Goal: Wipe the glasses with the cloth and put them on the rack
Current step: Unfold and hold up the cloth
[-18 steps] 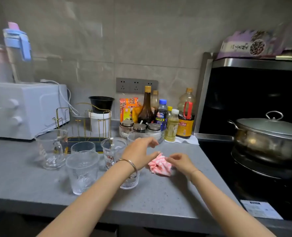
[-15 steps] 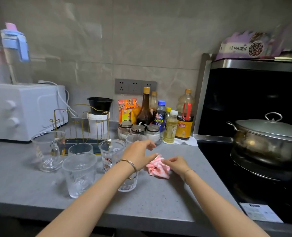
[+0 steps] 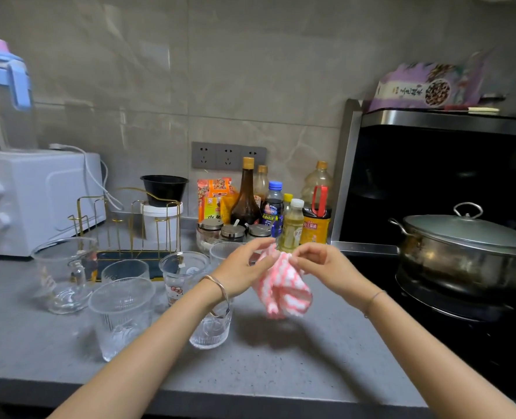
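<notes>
A pink-and-white checked cloth (image 3: pixel 282 285) hangs above the grey counter (image 3: pixel 296 358), held up by both hands. My left hand (image 3: pixel 241 269) pinches its upper left edge and my right hand (image 3: pixel 320 263) pinches its upper right edge. Several clear glasses stand on the counter to the left: a ribbed glass (image 3: pixel 122 316) at the front, a small ribbed one (image 3: pixel 211 328) partly under my left wrist, a cartoon-print glass (image 3: pixel 181 276), a handled cup (image 3: pixel 64 273). A gold wire rack (image 3: pixel 129 225) on a dark tray stands behind them.
A white toaster oven (image 3: pixel 36 201) sits at the far left with a blue-lidded jug on top. Sauce bottles (image 3: pixel 278 207) and spice jars crowd the back wall. A lidded steel pot (image 3: pixel 465 252) rests on the black stove to the right.
The cloth has been lifted off the counter; both hands rose and now hold it by its top edge, where before only my right hand touched it lying flat.
</notes>
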The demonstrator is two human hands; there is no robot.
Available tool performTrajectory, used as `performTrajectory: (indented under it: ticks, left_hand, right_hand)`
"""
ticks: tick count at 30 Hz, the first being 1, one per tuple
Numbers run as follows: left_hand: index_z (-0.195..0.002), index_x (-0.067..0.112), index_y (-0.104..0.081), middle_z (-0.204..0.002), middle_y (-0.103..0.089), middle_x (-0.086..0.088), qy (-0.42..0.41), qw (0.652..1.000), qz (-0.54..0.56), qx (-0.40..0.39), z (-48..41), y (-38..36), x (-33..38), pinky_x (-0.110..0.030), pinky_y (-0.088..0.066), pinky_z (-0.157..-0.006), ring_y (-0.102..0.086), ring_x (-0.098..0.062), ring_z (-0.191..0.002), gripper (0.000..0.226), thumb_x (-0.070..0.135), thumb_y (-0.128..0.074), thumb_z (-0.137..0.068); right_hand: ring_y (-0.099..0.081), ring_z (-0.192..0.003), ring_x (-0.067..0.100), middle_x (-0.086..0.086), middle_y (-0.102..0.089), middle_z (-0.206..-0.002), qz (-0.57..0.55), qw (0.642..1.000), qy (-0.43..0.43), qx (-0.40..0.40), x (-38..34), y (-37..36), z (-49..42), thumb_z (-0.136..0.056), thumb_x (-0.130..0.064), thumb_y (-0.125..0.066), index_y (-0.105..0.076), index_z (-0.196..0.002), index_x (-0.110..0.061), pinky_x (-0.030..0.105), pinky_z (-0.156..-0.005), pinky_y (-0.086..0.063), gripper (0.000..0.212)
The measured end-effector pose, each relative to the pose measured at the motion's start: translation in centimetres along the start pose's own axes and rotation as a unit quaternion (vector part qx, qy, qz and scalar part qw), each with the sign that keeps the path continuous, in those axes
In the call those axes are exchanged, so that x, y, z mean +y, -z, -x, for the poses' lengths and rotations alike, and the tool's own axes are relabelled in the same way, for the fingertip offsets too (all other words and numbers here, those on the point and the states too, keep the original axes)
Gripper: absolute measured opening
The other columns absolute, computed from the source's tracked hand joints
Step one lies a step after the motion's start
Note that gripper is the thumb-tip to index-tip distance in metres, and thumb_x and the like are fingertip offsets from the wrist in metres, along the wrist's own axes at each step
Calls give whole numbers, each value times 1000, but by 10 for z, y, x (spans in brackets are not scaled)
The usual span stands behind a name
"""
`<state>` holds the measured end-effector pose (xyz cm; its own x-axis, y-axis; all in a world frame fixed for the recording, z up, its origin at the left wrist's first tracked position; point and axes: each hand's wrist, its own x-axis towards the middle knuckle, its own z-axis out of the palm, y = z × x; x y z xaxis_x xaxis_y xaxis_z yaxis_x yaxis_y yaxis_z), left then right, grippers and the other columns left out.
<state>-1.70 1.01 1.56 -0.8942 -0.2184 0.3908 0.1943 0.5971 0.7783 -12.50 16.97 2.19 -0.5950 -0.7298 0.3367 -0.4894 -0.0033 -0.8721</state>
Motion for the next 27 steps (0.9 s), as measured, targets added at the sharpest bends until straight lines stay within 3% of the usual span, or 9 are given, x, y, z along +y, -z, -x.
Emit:
performTrajectory:
  ticks: [4,6,9,14,17,20,22,25,27]
  left_hand:
    - [-105,15,-67,-97,-70,-7,-37,998,49,-26,1,-7,8,-26,-51,-75,-62,-8,-85,16,25,-63,-92]
    - [-86,22,-68,-81,-68,1,-52,997,58,-7,2,-9,13,-20,-49,-66,-60,-1,-72,4,21,-66,-90]
    - [-78,26,-68,-75,-67,5,-49,996,68,18,3,-9,18,-26,-50,-66,-60,-7,-70,12,17,-70,-86]
    - [-78,25,-66,-75,-64,3,-63,996,50,24,12,-9,29,-17,-47,-69,-56,-5,-69,13,17,-69,-88]
    - [-85,21,-69,-82,-68,-2,-42,993,109,16,17,-8,40,-28,-53,-80,-62,-13,-80,7,18,-66,-90]
    - [-95,14,-69,-83,-68,0,-15,985,170,6,22,-10,52,-23,-56,-73,-64,-10,-77,7,16,-63,-92]
    - [-99,12,-68,-85,-69,-1,-13,983,182,-3,27,-9,59,-20,-56,-67,-65,-7,-75,11,17,-61,-93]
    - [-101,11,-65,-86,-67,-2,-14,983,184,-19,33,-7,63,-20,-55,-64,-64,-7,-73,12,18,-58,-95]
    - [-101,11,-64,-87,-66,-2,-12,985,171,-27,37,-5,64,-20,-55,-64,-63,-7,-73,12,20,-57,-96]
  right_hand:
    - [-64,-69,4,-6,-71,-75,57,998,13,-7,-31,14,20,-89,-13,-63,-72,-91,-7,17,-67,-53,11]
    - [-66,-70,5,-6,-72,-75,81,997,11,6,-37,18,28,-89,-15,-63,-73,-91,-10,17,-66,-54,11]
    - [-68,-72,7,-3,-73,-78,104,994,12,31,-40,23,37,-88,-17,-65,-73,-88,-12,17,-65,-55,10]
    - [-68,-79,4,-2,-72,-83,149,987,51,39,-51,25,49,-88,-17,-65,-70,-86,-11,15,-74,-53,8]
    - [-65,-77,4,-1,-68,-83,130,990,45,30,-58,22,56,-91,-15,-60,-65,-91,-6,12,-73,-50,11]
    - [-61,-82,11,4,-64,-88,60,998,14,13,-61,16,67,-95,-18,-54,-61,-102,1,16,-75,-50,22]
    - [-65,-89,12,2,-68,-96,20,999,-29,-22,-63,14,77,-94,-26,-55,-63,-109,-4,20,-82,-52,28]
    - [-70,-92,14,1,-73,-101,32,993,-81,-81,-65,13,93,-90,-30,-59,-66,-108,-10,20,-78,-54,28]
    - [-70,-89,17,6,-73,-100,26,995,-77,-58,-67,15,97,-88,-29,-62,-65,-106,-3,22,-78,-55,32]
